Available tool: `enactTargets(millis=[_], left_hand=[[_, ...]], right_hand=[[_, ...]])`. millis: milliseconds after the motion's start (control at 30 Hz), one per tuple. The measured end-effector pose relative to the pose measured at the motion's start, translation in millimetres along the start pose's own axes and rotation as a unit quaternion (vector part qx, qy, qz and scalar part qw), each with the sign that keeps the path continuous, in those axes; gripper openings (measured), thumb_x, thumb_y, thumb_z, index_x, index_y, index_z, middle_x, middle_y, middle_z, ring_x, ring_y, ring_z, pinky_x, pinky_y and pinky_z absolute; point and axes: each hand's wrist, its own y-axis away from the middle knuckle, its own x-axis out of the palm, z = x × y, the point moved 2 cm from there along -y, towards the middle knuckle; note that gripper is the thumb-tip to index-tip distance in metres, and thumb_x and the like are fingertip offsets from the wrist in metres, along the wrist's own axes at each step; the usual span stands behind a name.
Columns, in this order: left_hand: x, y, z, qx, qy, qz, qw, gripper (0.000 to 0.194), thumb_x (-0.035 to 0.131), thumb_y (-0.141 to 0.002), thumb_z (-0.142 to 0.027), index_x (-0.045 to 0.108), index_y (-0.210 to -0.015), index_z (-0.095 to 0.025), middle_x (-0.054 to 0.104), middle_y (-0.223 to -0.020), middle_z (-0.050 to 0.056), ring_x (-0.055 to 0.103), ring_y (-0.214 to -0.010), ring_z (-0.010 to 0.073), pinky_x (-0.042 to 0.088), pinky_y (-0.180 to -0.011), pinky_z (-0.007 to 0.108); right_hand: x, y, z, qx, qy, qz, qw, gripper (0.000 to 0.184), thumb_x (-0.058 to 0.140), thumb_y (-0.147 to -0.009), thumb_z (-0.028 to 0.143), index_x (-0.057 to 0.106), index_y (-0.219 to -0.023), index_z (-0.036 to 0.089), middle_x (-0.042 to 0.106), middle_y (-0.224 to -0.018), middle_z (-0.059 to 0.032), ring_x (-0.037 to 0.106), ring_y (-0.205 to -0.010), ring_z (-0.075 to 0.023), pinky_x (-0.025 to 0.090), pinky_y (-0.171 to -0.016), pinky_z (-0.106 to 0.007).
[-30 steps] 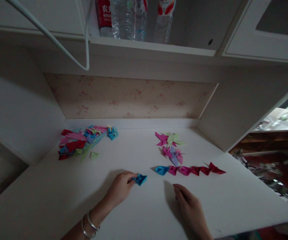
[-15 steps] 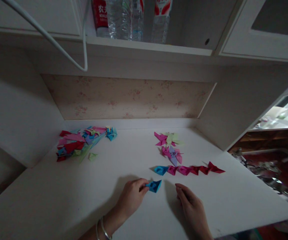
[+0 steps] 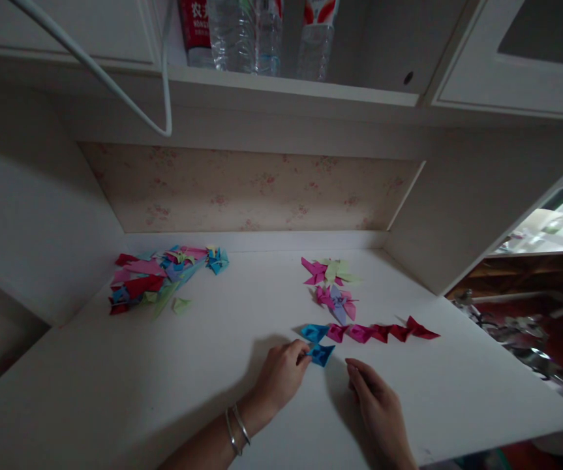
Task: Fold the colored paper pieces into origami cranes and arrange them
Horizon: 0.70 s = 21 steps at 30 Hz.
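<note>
My left hand (image 3: 281, 375) pinches a blue folded paper boat (image 3: 321, 355) by its left end, just in front of a row of joined paper boats. The row starts with a blue boat (image 3: 314, 333) on the left. Rightward come pink boats (image 3: 359, 333), then red boats (image 3: 399, 333). To the right of the held boat is my right hand (image 3: 376, 405), its fingers curled together with nothing visible in them. Behind the row lie pink and purple folded papers (image 3: 338, 303) and a pink and pale green pair (image 3: 333, 271).
At the back left is a pile of colourful folded papers (image 3: 151, 281), with a small green piece (image 3: 181, 305) beside it. They lie on a white tabletop (image 3: 115, 385). Above, plastic bottles (image 3: 316, 46) stand on a shelf, and a white cable (image 3: 109, 85) hangs down.
My left hand has moved right and away from me with the blue paper boat, bringing it close to the row. My right hand has barely moved.
</note>
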Motion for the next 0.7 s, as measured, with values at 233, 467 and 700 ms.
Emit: enactTargets(millis=[233,467,700], left_hand=[[2.6,-2.0,2.9,-0.006,0.001,-0.009,1.000,0.015,0.059,-0.080,-0.017,0.068,-0.092,-0.022,0.073,-0.087,0.003,0.067,-0.077,0.0163,0.049,-0.068,0.023],[3.8,-2.2,2.3,-0.010,0.006,0.001,1.000,0.019,0.059,-0.081,-0.018,0.067,-0.096,-0.024,0.073,-0.092,0.002,0.068,-0.080,0.0160,0.050,-0.073,0.024],[3.3,-1.7,3.4,-0.006,0.002,-0.001,1.000,0.016,0.058,-0.081,-0.017,0.067,-0.092,-0.023,0.073,-0.089,0.002,0.068,-0.079,0.0159,0.051,-0.073,0.024]], right_hand=[[0.5,-0.8,0.9,0.002,0.001,-0.003,1.000,0.048,0.054,-0.078,0.057,0.067,-0.101,0.017,0.066,-0.078,-0.0033,0.057,-0.070,-0.0188,0.044,-0.064,-0.026],[0.0,-1.0,-5.9,-0.009,-0.010,0.001,1.000,0.048,0.055,-0.078,0.056,0.067,-0.102,0.016,0.067,-0.079,-0.0048,0.058,-0.068,-0.0193,0.045,-0.060,-0.026],[0.3,-1.7,-3.4,-0.009,-0.003,-0.004,1.000,0.049,0.055,-0.077,0.057,0.068,-0.100,0.016,0.069,-0.084,-0.0054,0.059,-0.069,-0.0189,0.047,-0.064,-0.026]])
